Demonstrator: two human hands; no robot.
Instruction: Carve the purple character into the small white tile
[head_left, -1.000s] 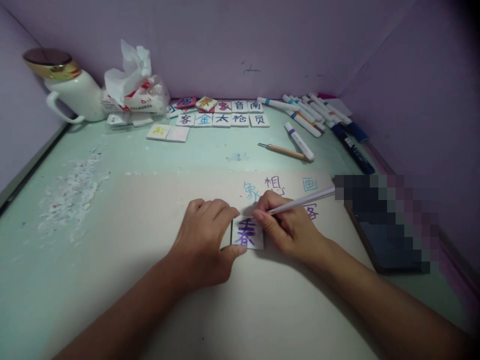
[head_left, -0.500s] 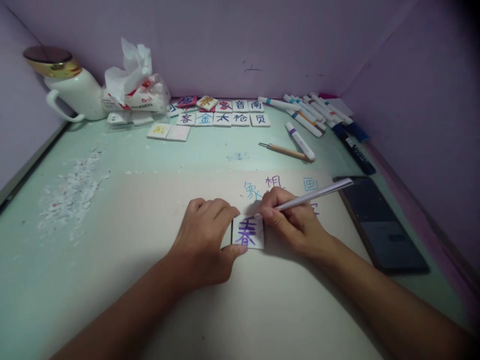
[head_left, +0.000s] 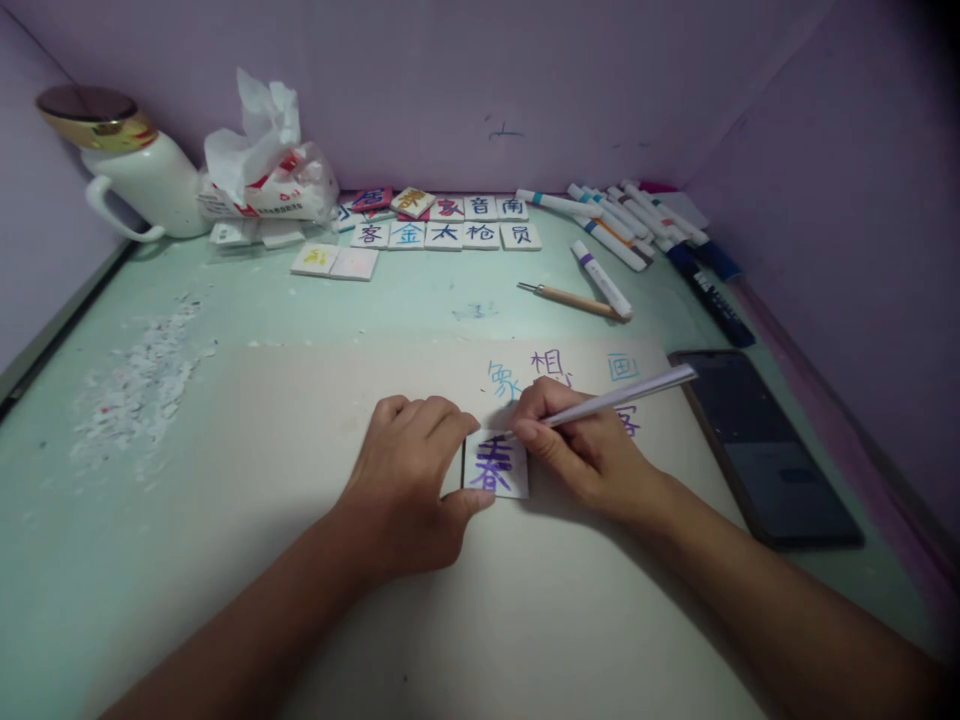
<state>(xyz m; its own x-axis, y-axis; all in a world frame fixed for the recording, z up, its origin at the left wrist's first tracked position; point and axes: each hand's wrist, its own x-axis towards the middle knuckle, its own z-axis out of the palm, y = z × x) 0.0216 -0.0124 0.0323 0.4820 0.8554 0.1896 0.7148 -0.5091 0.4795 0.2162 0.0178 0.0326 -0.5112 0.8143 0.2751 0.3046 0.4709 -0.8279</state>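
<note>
A small white square tile (head_left: 496, 466) with a purple character lies on a beige paper sheet (head_left: 315, 420). My left hand (head_left: 409, 490) is curled beside it, pinching its left edge between thumb and fingers. My right hand (head_left: 581, 450) grips a white marker pen (head_left: 622, 393), its tip resting at the tile's upper right corner. Blue and purple characters are written on the paper just beyond my right hand.
Rows of lettered tiles (head_left: 442, 225) and several markers (head_left: 630, 225) lie at the back. A wooden-handled tool (head_left: 574, 300) and a loose marker (head_left: 600, 280) sit mid-table. A dark phone (head_left: 765, 450) lies right, a white jug (head_left: 127, 165) and tissue pack (head_left: 266, 175) back left, white scraps (head_left: 142, 385) left.
My right hand shifted slightly with the pen, its tip moving from the tile's middle to its upper right corner. My left hand stayed on the tile.
</note>
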